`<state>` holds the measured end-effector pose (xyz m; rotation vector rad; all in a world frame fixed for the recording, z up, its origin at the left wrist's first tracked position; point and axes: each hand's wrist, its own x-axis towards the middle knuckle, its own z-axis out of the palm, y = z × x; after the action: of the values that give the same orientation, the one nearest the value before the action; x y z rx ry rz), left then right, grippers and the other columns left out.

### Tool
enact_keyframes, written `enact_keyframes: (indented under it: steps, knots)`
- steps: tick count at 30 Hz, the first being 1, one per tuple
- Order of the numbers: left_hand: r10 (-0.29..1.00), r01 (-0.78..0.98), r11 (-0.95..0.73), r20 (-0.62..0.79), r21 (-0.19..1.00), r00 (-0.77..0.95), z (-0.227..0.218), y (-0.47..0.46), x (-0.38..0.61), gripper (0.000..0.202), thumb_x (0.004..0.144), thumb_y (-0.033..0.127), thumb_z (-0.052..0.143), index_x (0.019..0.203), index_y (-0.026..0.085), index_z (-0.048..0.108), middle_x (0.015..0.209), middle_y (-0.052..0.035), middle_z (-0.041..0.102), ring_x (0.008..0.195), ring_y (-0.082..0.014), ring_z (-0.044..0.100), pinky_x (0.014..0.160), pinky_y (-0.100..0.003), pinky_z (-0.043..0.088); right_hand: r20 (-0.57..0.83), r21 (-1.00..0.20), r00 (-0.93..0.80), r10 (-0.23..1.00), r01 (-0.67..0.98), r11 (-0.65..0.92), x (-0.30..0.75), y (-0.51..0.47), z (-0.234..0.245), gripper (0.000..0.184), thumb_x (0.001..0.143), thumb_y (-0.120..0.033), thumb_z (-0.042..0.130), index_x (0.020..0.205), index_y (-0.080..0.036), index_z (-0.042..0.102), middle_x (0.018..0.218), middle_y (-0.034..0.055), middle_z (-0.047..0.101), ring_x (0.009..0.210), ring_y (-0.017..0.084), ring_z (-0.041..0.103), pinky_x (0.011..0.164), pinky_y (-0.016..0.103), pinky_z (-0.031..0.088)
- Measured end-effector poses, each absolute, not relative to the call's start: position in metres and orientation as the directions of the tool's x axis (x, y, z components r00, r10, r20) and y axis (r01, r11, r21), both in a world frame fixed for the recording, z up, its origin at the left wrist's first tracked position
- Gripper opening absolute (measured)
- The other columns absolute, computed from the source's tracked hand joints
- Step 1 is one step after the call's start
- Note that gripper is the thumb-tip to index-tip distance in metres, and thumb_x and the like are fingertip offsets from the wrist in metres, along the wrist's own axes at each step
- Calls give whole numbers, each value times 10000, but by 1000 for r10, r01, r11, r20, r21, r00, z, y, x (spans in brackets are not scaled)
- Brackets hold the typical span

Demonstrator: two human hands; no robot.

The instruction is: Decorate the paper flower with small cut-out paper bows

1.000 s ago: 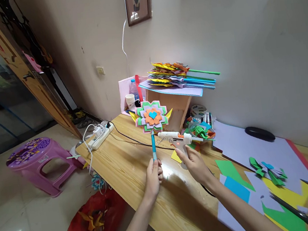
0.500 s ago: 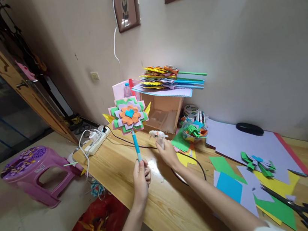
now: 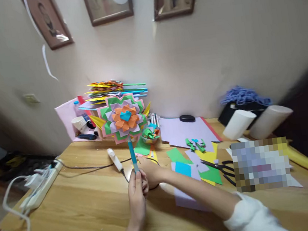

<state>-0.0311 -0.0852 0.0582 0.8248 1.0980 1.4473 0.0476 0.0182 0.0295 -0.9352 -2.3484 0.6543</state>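
My left hand (image 3: 137,191) is wrapped round the blue stick handle (image 3: 132,152) of a layered paper flower (image 3: 125,116), held upright above the table. Pink, green, lilac and orange petals ring its blue heart centre, with yellow paper points at the sides. Just behind the left hand is my right hand (image 3: 151,172), low over the tabletop; its fingers are mostly hidden by the left hand and handle. A white glue gun (image 3: 114,159) lies on the table left of the handle, apart from both hands, its dark cord trailing.
Coloured paper sheets (image 3: 182,169), black scissors (image 3: 220,166) and a green folded paper piece (image 3: 195,145) lie to the right. Behind stand a bowl of paper scraps (image 3: 151,134) and stacked paper flowers (image 3: 105,89). A power strip (image 3: 40,187) sits at the left edge; white rolls (image 3: 238,124) stand at right.
My right hand has let go of the glue gun, which now lies on the table, and has moved behind my left hand. The view has swung right. The flower stays in my left hand.
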Motion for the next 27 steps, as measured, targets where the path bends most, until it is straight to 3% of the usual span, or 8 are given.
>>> enact_keyframes:
  steps: [2,3,5,10,15,20,24,27]
  knots:
    - [995,-348,21,-53,937,-83,54,-75,-19,409,772,588,493,765,183,436,525,89,187,413,-28,166,397,-137,132,-52,-678,-712,700,539,499,117,24,41,174,630,-376,667,728,-234,639,760,14,662,694,187,575,604,264,428]
    - [999,-356,24,-36,934,-28,52,-70,-13,391,791,571,479,772,183,437,528,88,186,414,-29,162,398,-139,132,-164,-670,-572,804,663,335,152,29,47,174,644,-395,656,698,-229,643,711,5,663,660,174,579,590,251,425]
    - [997,-368,29,-3,929,71,49,-60,1,356,820,538,459,795,184,438,536,86,190,420,-33,158,401,-143,130,-164,-592,-148,975,805,22,219,41,56,198,702,-400,606,686,-204,633,687,27,661,672,179,591,600,250,409]
    - [981,-352,19,50,936,188,45,-41,43,331,838,512,446,820,182,445,539,85,201,429,-41,166,402,-142,150,-144,-540,216,966,800,-260,306,68,46,278,719,-383,609,583,-144,569,594,84,617,703,227,598,573,264,360]
    - [977,-366,63,18,928,214,42,-25,76,392,776,573,493,814,187,435,536,90,229,415,-40,172,382,-141,136,-197,-622,263,945,712,-327,304,78,18,319,682,-378,673,539,-124,544,519,13,545,605,178,567,493,236,342]
    - [981,-359,86,-15,929,195,29,-19,84,402,767,588,491,809,193,428,536,92,223,406,-40,168,374,-139,112,-271,-764,174,947,559,-321,297,79,13,239,821,-334,569,860,-99,591,783,22,609,650,122,579,575,253,474]
    - [984,-349,88,-27,933,177,19,-18,81,376,800,571,455,819,197,422,541,92,210,407,-41,166,376,-142,102,-279,-868,43,959,417,-271,299,69,31,266,685,-352,674,661,-111,567,543,-3,551,480,103,504,478,230,399]
    - [987,-340,91,-39,936,158,15,-17,80,372,807,568,447,827,198,421,549,90,220,411,-40,168,378,-142,102,-222,-925,-86,971,332,-182,297,51,63,251,654,-362,682,687,-136,576,611,-2,590,565,110,530,549,229,418]
